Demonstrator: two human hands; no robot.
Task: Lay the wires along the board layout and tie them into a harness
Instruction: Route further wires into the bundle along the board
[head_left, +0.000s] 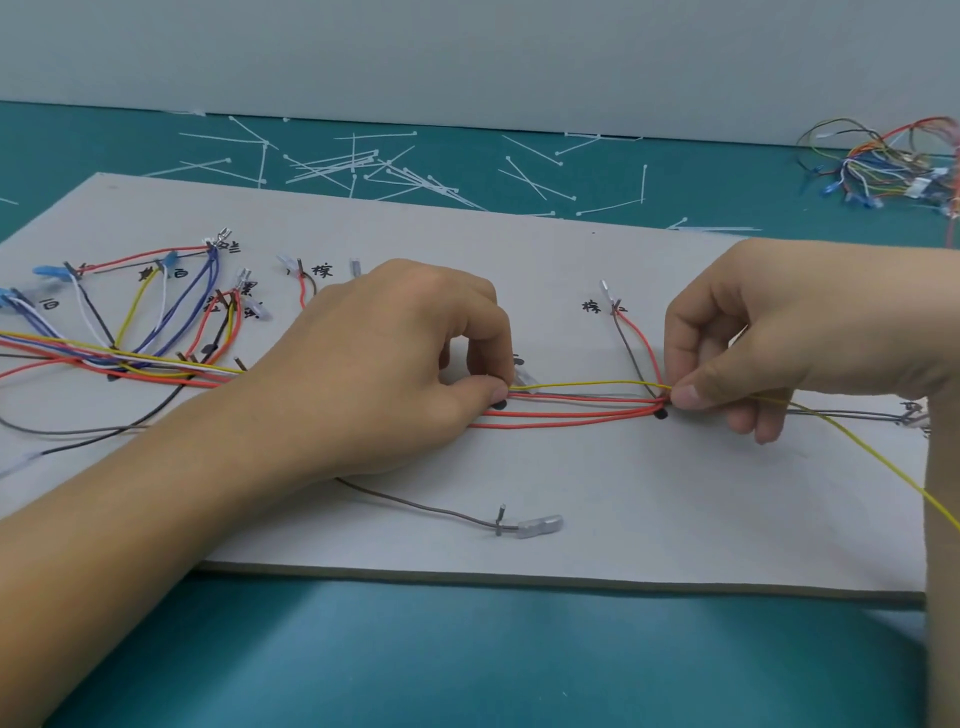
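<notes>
**Both hands pinch the yellow wire over the red run**

The left hand (395, 358) lies knuckles up on the board (675, 519), thumb and forefinger closed tight on the wires at its fingertips. The right hand (769, 332) faces it, thumb and forefinger nipping the yellow wire (587, 385); its other fingers are curled underneath and hold nothing.

Between the two hands the yellow wire stretches nearly straight. Just below it, on the wrist side, the red wires (566, 415) bow gently from one pinch to the other. Past the right hand the yellow wire slants away towards the person and off the board's edge.

A brown and a red strand (636, 348) climb from the right fingertips to a clear connector (605, 287) beyond the knuckles. A black dot (661, 414) sits on the board right under the right thumb.

Out beyond the left wrist, a fan of coloured wires (156, 312) spreads over handwritten labels. Beneath the left forearm a loose brown wire (426, 506) trails to a clear plug (540, 526).

Beyond both hands, white cable ties (363, 166) lie scattered on the teal table (467, 649), and a tangled wire bundle (883, 166) sits well beyond the right hand.
</notes>
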